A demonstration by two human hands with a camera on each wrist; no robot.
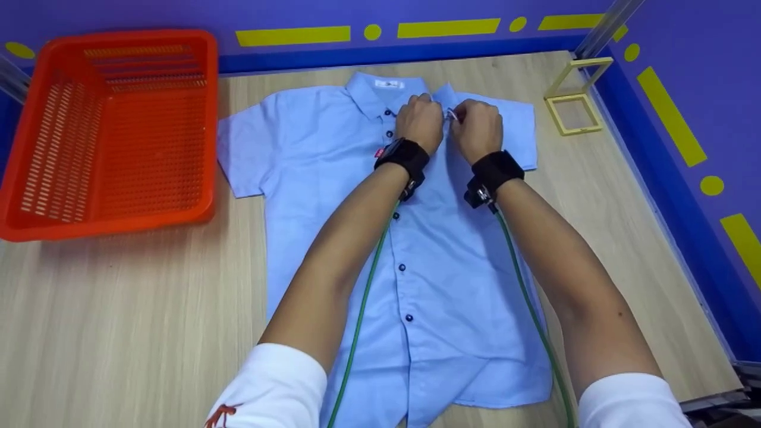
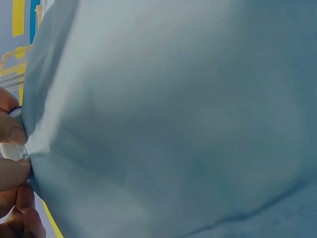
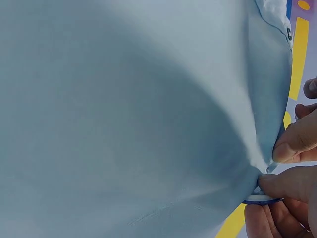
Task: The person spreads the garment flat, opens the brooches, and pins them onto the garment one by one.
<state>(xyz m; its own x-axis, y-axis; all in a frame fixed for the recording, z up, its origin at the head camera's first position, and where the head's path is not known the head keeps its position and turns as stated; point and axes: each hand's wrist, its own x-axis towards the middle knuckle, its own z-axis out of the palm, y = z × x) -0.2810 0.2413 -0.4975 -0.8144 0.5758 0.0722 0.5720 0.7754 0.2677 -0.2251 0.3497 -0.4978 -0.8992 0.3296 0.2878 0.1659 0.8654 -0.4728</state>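
Observation:
A light blue short-sleeved shirt (image 1: pixel 321 172) with dark buttons lies spread on the table, collar away from me. Near the collar, my left hand (image 1: pixel 419 122) pinches the shirt's front cloth. Beside it, slightly apart, my right hand (image 1: pixel 478 128) grips a small badge (image 3: pixel 261 198), white with a blue rim, against the same cloth. A thin metal bit shows at the cloth between the two thumbs in the right wrist view. Raised cloth fills most of both wrist views, and fingers cover much of the badge.
A red plastic basket (image 1: pixel 148 148) stands at the left of the table (image 1: pixel 148 333). On the far right is a small yellow folding frame (image 1: pixel 574 113). Purple walls with yellow marks border the back and right. Green cables (image 1: pixel 362 321) trail from the wrist straps over the shirt.

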